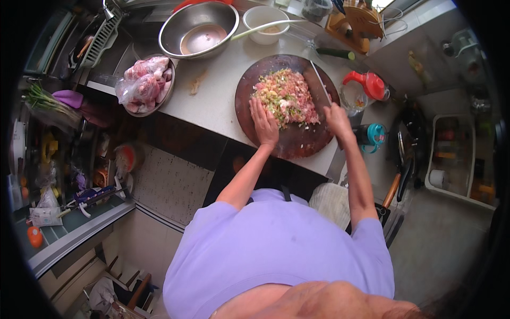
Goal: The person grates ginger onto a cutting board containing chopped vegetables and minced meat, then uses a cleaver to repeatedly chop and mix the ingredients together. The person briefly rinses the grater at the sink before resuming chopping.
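Observation:
A heap of chopped meat mixed with green and pale bits (285, 95) covers the middle of a round dark wooden chopping board (287, 145) on the white counter. My left hand (263, 124) lies flat at the heap's lower left side, fingertips touching it and nothing held. In my right hand (338, 119) is the handle of a cleaver (320, 81). Its blade stands nearly edge-up along the heap's right side, pointing away from me, with a narrow strip of board between it and the meat.
A large steel bowl (171, 38) and a white bowl (255, 38) stand behind the board, a scallion stalk (261, 28) lying across the white one. Left is a bowl of bagged raw meat (143, 85). Right are a cucumber (336, 53), a red-lidded jug (372, 85) and a teal-lidded bottle (375, 134).

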A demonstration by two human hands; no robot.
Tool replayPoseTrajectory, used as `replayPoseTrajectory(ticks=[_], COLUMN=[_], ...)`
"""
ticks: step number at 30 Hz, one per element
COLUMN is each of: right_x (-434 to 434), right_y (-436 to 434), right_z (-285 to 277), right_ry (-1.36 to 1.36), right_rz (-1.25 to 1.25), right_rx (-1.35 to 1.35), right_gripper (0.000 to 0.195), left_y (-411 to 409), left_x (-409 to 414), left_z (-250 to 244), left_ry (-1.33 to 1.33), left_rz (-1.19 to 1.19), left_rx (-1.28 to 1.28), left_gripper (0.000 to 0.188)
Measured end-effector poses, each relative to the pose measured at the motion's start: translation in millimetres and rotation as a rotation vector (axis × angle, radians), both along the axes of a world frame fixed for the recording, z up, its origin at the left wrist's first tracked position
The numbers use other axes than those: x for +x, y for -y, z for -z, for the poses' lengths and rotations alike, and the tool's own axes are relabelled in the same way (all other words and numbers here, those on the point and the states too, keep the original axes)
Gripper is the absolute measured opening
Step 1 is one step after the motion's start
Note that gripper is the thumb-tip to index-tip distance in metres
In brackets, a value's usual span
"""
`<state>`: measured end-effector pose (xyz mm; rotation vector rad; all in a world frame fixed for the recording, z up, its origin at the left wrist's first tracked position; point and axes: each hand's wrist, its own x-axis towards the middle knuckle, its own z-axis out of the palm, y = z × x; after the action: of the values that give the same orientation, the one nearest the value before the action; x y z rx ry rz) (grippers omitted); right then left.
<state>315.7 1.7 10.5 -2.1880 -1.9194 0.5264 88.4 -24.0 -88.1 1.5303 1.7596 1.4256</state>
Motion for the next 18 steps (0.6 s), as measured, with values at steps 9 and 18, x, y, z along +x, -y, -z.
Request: replayPoseTrajectory(ticks=[9, 18], right_x=[-26.0, -73.5], right_y=[7.8, 23.9], right_z=[22.0, -0.7], right_ry=[-0.029, -0.067], right_rz=[-0.003, 0.017], right_rx=[0.058, 0.041], right_gripper=[0.033, 0.029], left_y=[-2.0, 1.6], left_x=[1.8, 2.5], left_z=[-0.2, -6.5], left_ry=[0.017, 0.016], left_rz=[0.009, 0.021], left_rx=[0.007, -0.007], left_gripper=[0.053, 0.054])
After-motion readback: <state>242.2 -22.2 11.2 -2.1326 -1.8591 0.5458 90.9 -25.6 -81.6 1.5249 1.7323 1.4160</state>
